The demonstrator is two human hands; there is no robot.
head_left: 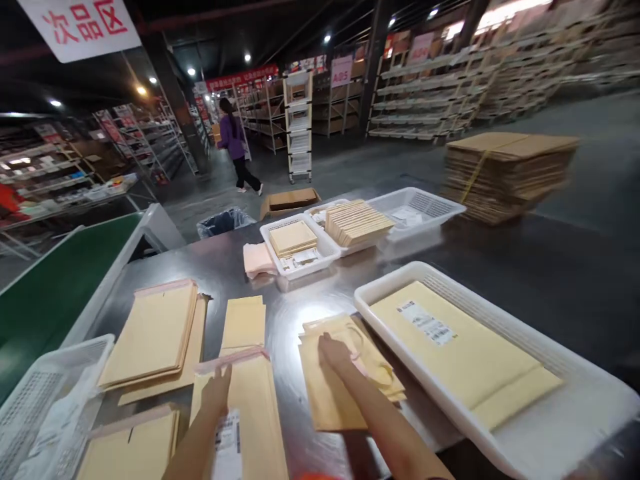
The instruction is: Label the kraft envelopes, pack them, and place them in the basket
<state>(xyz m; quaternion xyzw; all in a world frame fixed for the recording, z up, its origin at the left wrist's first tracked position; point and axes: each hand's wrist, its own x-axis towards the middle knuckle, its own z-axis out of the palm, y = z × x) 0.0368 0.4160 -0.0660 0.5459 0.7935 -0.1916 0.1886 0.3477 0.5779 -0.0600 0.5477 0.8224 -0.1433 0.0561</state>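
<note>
Working over the metal bench (pixel 500 257), I have the big white tray (pixel 565 423) on my right, a labelled envelope (pixel 460 350) lying flat in it. A pile of envelopes (pixel 257 400) lies under my left hand (pixel 217 390); the rumpled yellow mailers (pixel 333 400) lie under my right hand (pixel 335 353), between pile and tray. My left fingers rest slightly apart, my right ones bend narrowly; I cannot tell whether either grips. Best, I judge, to press the ripples flat with a full palm, square the pile's edges, and leave its small white label (pixel 229 443) uncreased.
</note>
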